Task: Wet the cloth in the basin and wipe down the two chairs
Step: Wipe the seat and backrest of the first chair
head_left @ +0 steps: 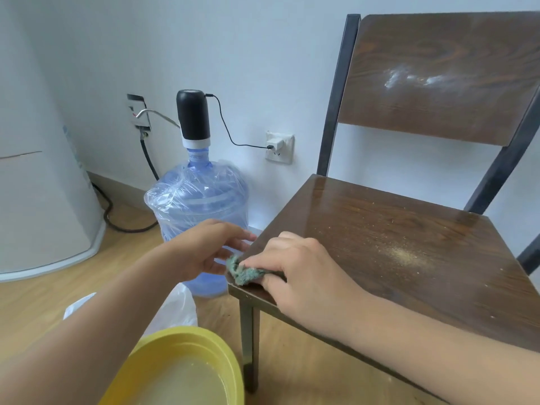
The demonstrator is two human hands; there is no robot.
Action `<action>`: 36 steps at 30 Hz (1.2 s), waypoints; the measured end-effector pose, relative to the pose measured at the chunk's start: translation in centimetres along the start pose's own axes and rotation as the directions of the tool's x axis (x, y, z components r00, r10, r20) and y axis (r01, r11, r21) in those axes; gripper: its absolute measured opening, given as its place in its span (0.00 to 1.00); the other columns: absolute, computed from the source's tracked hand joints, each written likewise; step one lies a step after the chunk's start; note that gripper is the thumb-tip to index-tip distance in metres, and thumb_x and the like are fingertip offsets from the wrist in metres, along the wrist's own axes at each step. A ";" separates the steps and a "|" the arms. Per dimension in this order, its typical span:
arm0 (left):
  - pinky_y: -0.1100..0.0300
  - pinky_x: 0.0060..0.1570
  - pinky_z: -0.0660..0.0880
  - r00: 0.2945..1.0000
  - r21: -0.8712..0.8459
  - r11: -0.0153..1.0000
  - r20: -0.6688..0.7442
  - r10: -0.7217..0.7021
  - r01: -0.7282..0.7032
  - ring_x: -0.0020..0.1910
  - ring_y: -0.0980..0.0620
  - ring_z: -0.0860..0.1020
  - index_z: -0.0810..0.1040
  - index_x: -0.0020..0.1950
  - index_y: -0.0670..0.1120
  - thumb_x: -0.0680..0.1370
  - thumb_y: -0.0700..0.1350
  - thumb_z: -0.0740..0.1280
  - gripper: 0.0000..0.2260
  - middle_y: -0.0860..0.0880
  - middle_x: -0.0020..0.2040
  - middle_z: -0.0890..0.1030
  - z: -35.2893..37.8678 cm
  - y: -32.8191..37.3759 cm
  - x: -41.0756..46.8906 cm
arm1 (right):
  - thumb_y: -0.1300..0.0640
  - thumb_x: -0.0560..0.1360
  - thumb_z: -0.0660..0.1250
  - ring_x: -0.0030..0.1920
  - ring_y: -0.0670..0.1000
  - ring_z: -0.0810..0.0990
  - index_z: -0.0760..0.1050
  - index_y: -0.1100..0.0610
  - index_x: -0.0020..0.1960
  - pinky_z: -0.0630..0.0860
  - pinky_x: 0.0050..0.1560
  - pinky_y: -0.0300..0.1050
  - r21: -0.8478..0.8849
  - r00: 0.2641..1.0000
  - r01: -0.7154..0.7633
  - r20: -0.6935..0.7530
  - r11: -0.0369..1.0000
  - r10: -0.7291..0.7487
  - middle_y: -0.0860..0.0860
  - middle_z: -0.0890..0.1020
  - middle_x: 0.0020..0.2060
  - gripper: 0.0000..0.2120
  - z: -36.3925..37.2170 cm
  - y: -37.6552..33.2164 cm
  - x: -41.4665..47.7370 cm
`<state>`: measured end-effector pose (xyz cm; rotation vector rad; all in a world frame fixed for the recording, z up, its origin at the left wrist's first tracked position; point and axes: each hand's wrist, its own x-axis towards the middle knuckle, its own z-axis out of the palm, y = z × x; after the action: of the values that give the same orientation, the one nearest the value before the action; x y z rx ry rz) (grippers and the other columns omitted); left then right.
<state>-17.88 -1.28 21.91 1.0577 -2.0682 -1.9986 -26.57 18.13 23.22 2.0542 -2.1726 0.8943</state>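
A dark wooden chair [409, 229] with a black metal frame stands on the right. Yellowish crumbs and dust lie on its seat, and white smears mark its backrest [432, 77]. My right hand [301, 267] presses a green-blue cloth [244, 271] onto the seat's front left corner. My left hand [210, 247] hovers just off that corner, fingers spread, cupped beside the cloth and holding nothing. A yellow basin [187, 340] with cloudy water sits on the floor at the bottom, below my left forearm. Only one chair is in view.
A large blue water jug [201, 200] wrapped in plastic, with a black pump on top, stands against the wall left of the chair. Its cable runs to a wall socket [279, 147]. A white appliance [43, 200] fills the left side. A plastic bag [175, 308] lies behind the basin.
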 end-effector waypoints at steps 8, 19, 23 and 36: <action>0.57 0.37 0.76 0.989 0.155 0.988 -0.147 0.027 -0.004 0.37 0.48 0.77 0.79 0.41 0.45 0.81 0.55 0.64 0.16 0.48 0.40 0.80 1.4 -0.2 -0.6 | 0.62 0.77 0.70 0.49 0.55 0.79 0.85 0.51 0.60 0.76 0.53 0.53 -0.100 0.993 -0.118 -0.004 0.988 0.118 0.52 0.85 0.45 0.15 -2.3 4.2 0.7; 0.59 0.35 0.70 0.980 0.222 0.974 -0.178 0.085 -0.044 0.35 0.50 0.75 0.83 0.48 0.42 0.79 0.52 0.68 0.13 0.47 0.39 0.77 4.3 2.3 -0.5 | 0.61 0.79 0.69 0.49 0.57 0.79 0.87 0.58 0.54 0.73 0.46 0.45 -0.218 0.693 -0.715 -0.347 0.664 0.632 0.58 0.86 0.49 0.08 -11.3 21.2 -0.1; 0.58 0.37 0.74 0.986 0.199 0.979 -0.152 0.072 -0.041 0.38 0.49 0.77 0.84 0.48 0.43 0.78 0.53 0.70 0.14 0.46 0.41 0.80 3.8 2.1 -0.5 | 0.60 0.77 0.71 0.51 0.57 0.81 0.88 0.50 0.54 0.77 0.54 0.46 -0.232 0.806 -0.580 -0.304 0.780 0.509 0.53 0.87 0.50 0.09 -8.3 16.8 0.1; 0.54 0.49 0.74 0.876 0.556 0.793 -0.218 0.430 -0.251 0.45 0.50 0.81 0.82 0.52 0.54 0.76 0.48 0.71 0.06 0.52 0.46 0.84 4.3 2.3 0.7 | 0.64 0.78 0.70 0.47 0.47 0.75 0.84 0.51 0.62 0.73 0.49 0.38 -0.113 0.990 -0.136 0.028 0.984 0.140 0.48 0.84 0.44 0.16 -6.4 4.7 -6.9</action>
<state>-21.56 1.80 23.05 0.9007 -2.4267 -1.0271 -32.35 26.91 24.10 1.9040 -2.3502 0.7332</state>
